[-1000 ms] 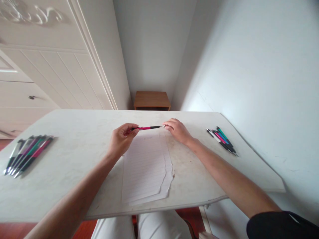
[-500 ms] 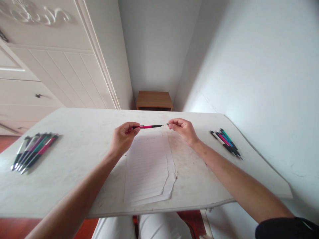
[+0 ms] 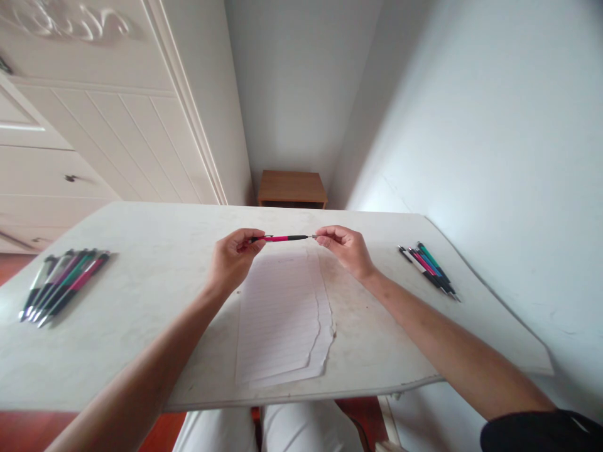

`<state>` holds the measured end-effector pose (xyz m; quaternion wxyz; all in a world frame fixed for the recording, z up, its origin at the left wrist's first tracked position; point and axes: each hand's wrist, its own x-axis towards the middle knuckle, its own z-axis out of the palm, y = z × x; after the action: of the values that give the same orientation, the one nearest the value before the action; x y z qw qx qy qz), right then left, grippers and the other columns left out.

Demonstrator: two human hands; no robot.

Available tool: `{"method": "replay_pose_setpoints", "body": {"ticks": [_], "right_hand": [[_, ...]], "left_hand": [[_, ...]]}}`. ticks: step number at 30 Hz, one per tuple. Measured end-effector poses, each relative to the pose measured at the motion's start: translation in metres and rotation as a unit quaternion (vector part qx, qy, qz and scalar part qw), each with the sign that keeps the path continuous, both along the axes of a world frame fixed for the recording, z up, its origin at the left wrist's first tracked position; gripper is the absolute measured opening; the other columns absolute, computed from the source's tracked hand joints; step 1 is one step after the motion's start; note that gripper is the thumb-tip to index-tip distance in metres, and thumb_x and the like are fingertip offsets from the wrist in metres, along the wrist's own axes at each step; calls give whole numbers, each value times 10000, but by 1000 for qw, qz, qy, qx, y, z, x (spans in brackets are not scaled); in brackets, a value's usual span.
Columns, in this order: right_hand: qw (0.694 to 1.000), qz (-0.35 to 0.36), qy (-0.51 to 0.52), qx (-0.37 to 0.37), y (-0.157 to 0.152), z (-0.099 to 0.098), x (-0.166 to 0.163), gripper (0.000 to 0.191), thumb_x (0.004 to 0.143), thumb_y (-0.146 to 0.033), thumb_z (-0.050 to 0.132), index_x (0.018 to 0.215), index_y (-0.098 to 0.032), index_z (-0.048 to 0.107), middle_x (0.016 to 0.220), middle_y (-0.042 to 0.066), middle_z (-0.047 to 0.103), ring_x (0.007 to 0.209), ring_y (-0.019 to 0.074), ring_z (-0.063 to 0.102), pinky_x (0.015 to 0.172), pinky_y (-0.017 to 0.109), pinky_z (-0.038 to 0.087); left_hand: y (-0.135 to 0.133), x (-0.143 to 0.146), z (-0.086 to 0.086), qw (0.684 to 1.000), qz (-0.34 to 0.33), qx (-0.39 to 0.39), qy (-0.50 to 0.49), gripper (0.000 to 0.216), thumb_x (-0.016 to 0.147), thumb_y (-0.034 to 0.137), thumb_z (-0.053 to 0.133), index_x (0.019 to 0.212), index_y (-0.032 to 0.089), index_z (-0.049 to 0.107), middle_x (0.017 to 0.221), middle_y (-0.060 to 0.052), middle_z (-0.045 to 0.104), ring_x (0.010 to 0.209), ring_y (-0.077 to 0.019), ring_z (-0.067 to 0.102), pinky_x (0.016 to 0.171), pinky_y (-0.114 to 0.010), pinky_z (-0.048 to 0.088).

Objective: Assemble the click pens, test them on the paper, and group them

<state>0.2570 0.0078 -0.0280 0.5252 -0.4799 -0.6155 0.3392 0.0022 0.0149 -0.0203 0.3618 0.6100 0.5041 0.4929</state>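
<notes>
Above the far part of the table, my left hand [image 3: 239, 256] pinches the rear of a pink and black pen [image 3: 285, 238], which lies level with its tip to the right. My right hand [image 3: 343, 247] is closed on a small silver pen tip cone [image 3: 315, 236], held in line with the pen. The cone meets the pen's thin point at the front; how far it covers it I cannot make out. Beneath both hands lie torn-edged sheets of lined paper [image 3: 280, 320].
Several pens [image 3: 66, 285] are grouped at the table's left, and several more [image 3: 429, 270] lie at the right near the wall. The white table [image 3: 377, 358] has its near edge above my lap. A wooden stand [image 3: 292, 187] stands beyond the far edge, beside a white cabinet [image 3: 94, 144].
The silver cone in my right hand has moved left onto the pen's point, closing the gap between them. My left hand has hardly moved.
</notes>
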Motion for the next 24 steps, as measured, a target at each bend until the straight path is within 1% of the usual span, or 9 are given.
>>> {"method": "replay_pose_setpoints", "body": {"ticks": [7,13,17,21,24], "right_hand": [[1000,-5,-12,10,0,0,0,227,766,-389,741,876,-191,748,886,50,755,795,179,675,755,315,536],[1000,18,-5,4,-3,-1,-3,228,766,-397,746,874,-197,745,897,46,755,826,185,685,778,315,541],[1000,16,-6,7,-3,-1,-3,219,767,-399,747,863,-202,745,895,44,755,826,185,685,782,317,541],[1000,12,-15,13,-4,-1,-2,230,776,-412,737,867,-201,746,887,44,753,816,186,680,766,315,540],[1000,8,-21,16,-5,-1,-2,226,783,-404,732,871,-197,747,889,45,752,805,182,675,756,308,535]], "left_hand": [[0,0,0,1000,-2,-2,-4,293,740,368,721,946,161,734,819,-48,713,719,-154,604,648,-250,453],[-4,4,3,1000,-9,-20,5,326,710,395,741,928,151,742,778,-45,712,667,-150,594,634,-261,453],[-5,5,5,999,-16,-30,-1,355,697,409,749,931,143,741,738,-43,705,655,-153,600,627,-267,461],[-6,5,7,999,-35,-37,-5,362,752,463,696,902,136,730,729,-57,715,642,-159,615,628,-279,495],[-9,6,9,998,-48,-35,10,362,799,501,646,808,145,708,708,-64,719,606,-151,611,604,-272,502]]}}
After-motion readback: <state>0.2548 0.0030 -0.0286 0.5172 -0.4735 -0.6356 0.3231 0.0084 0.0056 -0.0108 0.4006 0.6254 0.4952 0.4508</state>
